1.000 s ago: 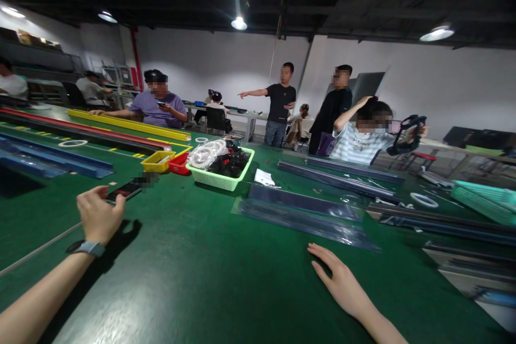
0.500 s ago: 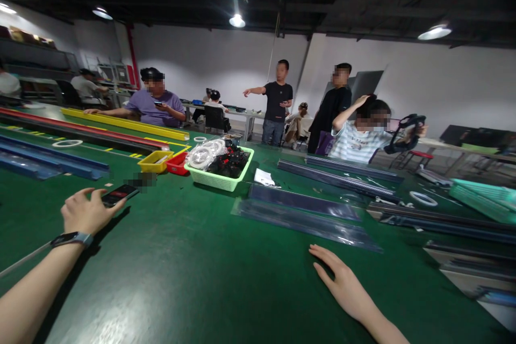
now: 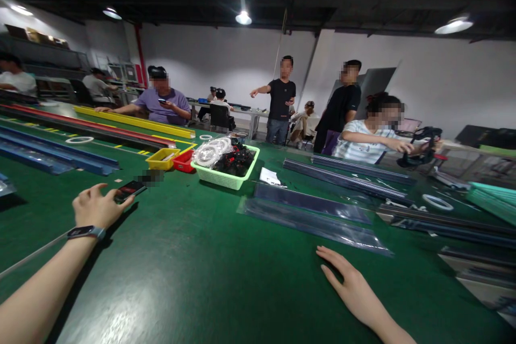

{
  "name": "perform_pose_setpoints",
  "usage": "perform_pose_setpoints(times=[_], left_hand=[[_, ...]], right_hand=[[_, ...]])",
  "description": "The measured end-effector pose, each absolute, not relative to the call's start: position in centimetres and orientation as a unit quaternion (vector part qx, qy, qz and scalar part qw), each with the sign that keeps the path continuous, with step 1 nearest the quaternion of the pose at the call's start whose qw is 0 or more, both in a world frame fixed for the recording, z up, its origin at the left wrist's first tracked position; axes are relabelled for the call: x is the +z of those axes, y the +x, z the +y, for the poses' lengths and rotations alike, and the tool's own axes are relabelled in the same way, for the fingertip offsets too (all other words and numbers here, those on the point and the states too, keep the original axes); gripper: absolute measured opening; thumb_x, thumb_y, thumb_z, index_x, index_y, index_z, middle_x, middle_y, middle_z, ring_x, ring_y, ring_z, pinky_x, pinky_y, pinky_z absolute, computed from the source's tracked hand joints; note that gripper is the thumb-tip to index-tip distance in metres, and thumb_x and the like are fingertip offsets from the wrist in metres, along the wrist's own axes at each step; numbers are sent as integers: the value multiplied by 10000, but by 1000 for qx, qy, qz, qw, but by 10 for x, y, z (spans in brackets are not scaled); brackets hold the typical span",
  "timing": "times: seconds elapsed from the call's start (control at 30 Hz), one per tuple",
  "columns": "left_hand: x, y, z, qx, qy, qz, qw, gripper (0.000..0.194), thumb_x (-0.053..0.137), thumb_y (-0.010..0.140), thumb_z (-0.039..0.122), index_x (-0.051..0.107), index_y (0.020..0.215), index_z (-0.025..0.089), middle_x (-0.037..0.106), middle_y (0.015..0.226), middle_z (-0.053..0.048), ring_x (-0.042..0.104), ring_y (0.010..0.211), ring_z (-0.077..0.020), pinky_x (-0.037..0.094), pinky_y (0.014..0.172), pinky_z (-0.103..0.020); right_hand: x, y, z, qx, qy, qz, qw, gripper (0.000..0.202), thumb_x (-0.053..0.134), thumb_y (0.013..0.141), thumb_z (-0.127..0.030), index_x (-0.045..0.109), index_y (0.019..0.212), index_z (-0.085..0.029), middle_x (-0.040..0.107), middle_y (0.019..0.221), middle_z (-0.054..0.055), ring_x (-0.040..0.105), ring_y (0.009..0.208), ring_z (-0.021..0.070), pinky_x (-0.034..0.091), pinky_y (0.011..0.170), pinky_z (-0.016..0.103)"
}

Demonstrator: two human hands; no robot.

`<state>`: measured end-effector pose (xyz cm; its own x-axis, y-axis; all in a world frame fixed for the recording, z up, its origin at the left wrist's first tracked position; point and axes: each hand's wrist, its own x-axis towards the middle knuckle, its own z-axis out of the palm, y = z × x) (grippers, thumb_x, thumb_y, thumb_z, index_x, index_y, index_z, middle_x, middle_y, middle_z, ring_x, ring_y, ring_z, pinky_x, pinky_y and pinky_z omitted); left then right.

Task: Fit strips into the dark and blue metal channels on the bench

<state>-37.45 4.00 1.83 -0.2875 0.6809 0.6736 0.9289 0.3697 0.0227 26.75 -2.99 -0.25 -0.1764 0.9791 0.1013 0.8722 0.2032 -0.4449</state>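
My left hand [image 3: 98,206], with a watch on its wrist, is at the left over the green table [image 3: 193,274]. Its thumb and fingers are at the near end of a dark phone [image 3: 131,189], whose screen faces up. My right hand [image 3: 347,280] rests at the lower right, thumb apart from the fingers, with nothing in it. Beyond it lie clear plastic-wrapped strips [image 3: 318,223]. A light green basket [image 3: 220,178] at the middle back holds black parts and bagged white rings [image 3: 212,151].
Yellow [image 3: 161,162] and red [image 3: 184,164] bins sit left of the basket. Long blue profiles [image 3: 60,155] lie at the left, dark profiles [image 3: 346,180] at the right. Several people are beyond the table; one in a striped shirt [image 3: 358,145] holds a black headset [image 3: 421,146].
The whole view has shifted slightly, so the table and both hands appear further right. The person in the striped shirt has lowered a raised arm towards the headset. My hands keep their poses.
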Motion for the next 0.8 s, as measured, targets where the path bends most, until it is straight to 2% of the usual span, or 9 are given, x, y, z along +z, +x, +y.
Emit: perform_pose_setpoints(times=[0.2,0.47,0.63,0.7,0.8], left_hand=[[12,-381,44,-225,-522,-775,277,520,605,647,586,688,880,129,508,1109,-157,422,1021,-322,372,800,-535],[17,-377,41,-192,-526,-788,258,570,540,695,620,665,961,132,497,1164,-167,409,1049,-345,359,813,-499],[19,-377,51,-168,-542,-788,239,722,438,783,603,442,1241,45,497,1198,-191,391,1103,-345,301,897,-443],[18,-384,62,-145,-564,-793,177,798,444,763,631,388,1253,3,513,1182,-204,363,1144,-354,264,930,-431],[18,-396,78,-129,-589,-787,131,831,458,754,634,315,1275,3,477,1253,-195,295,1219,-357,184,982,-423]], right_hand=[[-3,268,-29,140,-612,-754,192,454,374,869,-489,512,1235,-258,441,1356,29,408,1242,245,317,1061,446],[-3,268,-30,134,-611,-756,195,442,389,870,-477,516,1233,-259,447,1351,33,415,1237,246,330,1054,441],[-3,267,-30,125,-602,-764,196,428,388,875,-460,529,1217,-245,462,1339,41,426,1229,242,327,1055,447],[-3,267,-29,124,-605,-763,191,432,383,876,-462,526,1220,-245,460,1341,42,431,1225,242,337,1047,455],[-2,266,-29,119,-609,-761,191,428,381,876,-464,523,1223,-258,462,1340,35,439,1219,242,349,1037,458]])
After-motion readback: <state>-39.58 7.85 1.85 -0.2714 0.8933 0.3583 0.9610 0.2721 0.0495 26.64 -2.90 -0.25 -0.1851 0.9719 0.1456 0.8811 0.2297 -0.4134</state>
